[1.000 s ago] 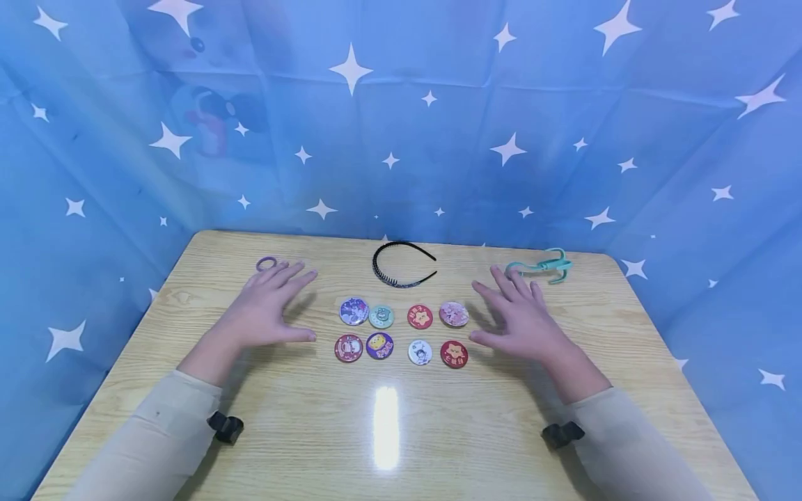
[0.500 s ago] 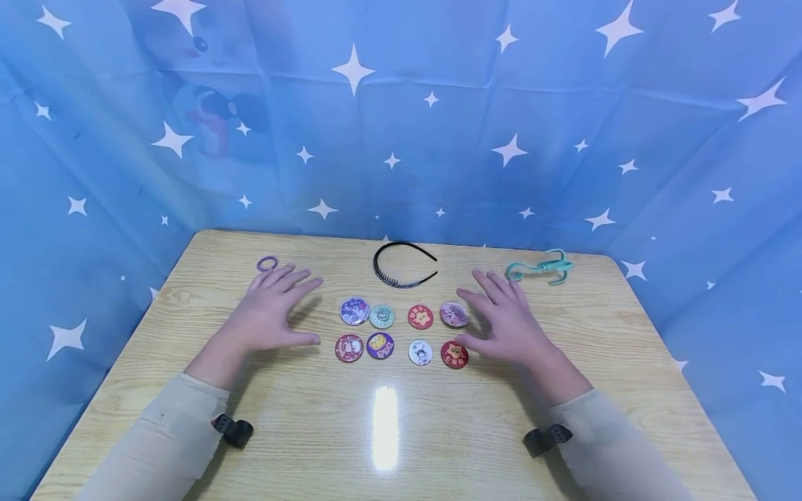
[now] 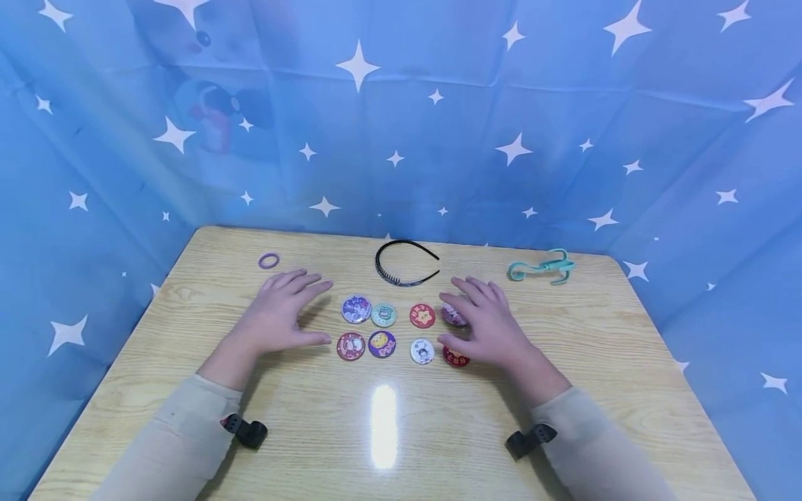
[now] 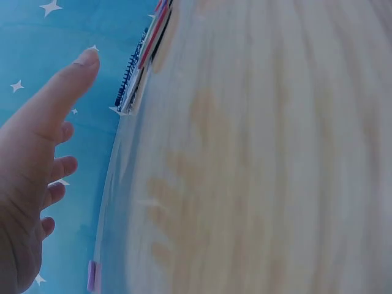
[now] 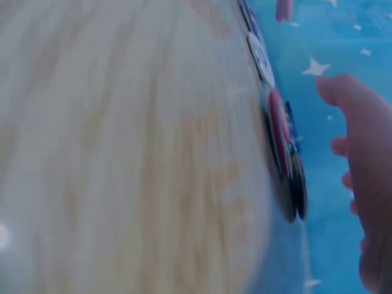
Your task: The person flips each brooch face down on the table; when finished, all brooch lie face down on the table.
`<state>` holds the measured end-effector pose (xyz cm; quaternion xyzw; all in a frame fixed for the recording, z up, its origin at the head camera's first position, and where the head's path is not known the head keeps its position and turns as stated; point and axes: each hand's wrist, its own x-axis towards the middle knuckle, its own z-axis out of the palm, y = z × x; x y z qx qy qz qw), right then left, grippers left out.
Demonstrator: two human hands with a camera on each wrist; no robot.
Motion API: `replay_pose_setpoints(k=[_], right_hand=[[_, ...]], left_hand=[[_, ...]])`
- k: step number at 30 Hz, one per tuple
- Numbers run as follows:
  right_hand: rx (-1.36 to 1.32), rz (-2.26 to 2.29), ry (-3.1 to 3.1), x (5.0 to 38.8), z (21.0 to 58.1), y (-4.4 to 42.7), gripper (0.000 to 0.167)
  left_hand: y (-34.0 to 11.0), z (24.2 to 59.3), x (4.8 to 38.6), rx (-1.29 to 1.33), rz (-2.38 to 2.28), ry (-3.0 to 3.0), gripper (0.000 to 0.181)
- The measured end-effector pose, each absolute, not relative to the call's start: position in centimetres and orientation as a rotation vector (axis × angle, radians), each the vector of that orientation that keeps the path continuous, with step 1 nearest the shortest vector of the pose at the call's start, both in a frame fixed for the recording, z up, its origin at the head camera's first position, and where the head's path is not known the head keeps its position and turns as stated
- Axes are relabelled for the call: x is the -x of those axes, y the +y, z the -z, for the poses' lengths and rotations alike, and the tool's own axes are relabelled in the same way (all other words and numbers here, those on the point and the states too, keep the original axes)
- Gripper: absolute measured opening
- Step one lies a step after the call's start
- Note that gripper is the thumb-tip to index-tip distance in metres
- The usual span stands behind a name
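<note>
Several round badges lie in two rows mid-table, among them a purple-blue one (image 3: 356, 309), a teal one (image 3: 383, 315), a red star one (image 3: 422, 316) and a white one (image 3: 422, 351). My left hand (image 3: 278, 316), fingers spread, is left of the badges and holds nothing. My right hand (image 3: 485, 323) hovers at the right end, partly covering a pink badge (image 3: 452, 315) and a dark red badge (image 3: 456, 358); whether it touches them I cannot tell. In the wrist views, the left hand (image 4: 37, 159) and right hand (image 5: 367, 165) both have extended thumbs and empty grasps.
A black toothed headband (image 3: 407, 283) lies behind the badges. At the back left is a purple ring (image 3: 269, 261), and at the back right a teal clip-like item (image 3: 551, 266). A blue star-patterned curtain (image 3: 426, 174) hangs behind the wooden table (image 3: 301, 431).
My right hand has moved left, over the rightmost badges, uncovering the teal item. The left hand has shifted slightly right, away from the purple ring. The badges have stayed in place.
</note>
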<state>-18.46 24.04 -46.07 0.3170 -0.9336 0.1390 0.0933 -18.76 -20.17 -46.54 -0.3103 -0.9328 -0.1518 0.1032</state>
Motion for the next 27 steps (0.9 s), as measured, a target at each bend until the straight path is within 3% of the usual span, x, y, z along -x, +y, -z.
replay_pose_setpoints(k=[10,27], right_hand=[[-0.947,-0.430,-2.795,18.5,46.7,20.9,0.085],[-1.015,-0.452,-2.773,18.7,47.5,15.3,0.078]], left_hand=[[-19.3,47.1,18.4,0.899,0.518,-2.785,0.097],[-19.4,47.7,18.1,0.820,0.674,-2.831,0.089]])
